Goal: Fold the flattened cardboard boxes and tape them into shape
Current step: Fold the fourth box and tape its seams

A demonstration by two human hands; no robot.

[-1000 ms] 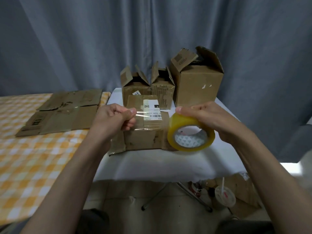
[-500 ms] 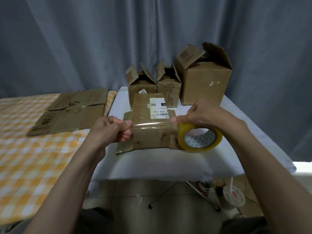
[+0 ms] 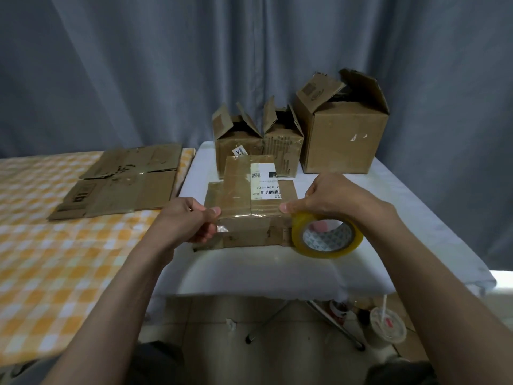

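Observation:
A small brown cardboard box [image 3: 251, 201] with a white shipping label lies on the white table [image 3: 266, 270], its flaps folded over. My left hand [image 3: 191, 220] pinches the free end of a clear tape strip [image 3: 249, 213] at the box's left edge. The strip runs across the box top to a yellow tape roll [image 3: 326, 236], which my right hand [image 3: 330, 197] grips at the box's right edge.
Two small open boxes [image 3: 258, 137] and a larger open box [image 3: 342, 126] stand at the back of the table. Flattened cardboard [image 3: 122, 180] lies on the orange checked cloth [image 3: 50, 262] to the left. A drink cup [image 3: 387, 326] sits on the floor under the table.
The tape strip has been drawn longer between my hands and lowered from above the box onto its top. Both hands have come down to the box's side edges.

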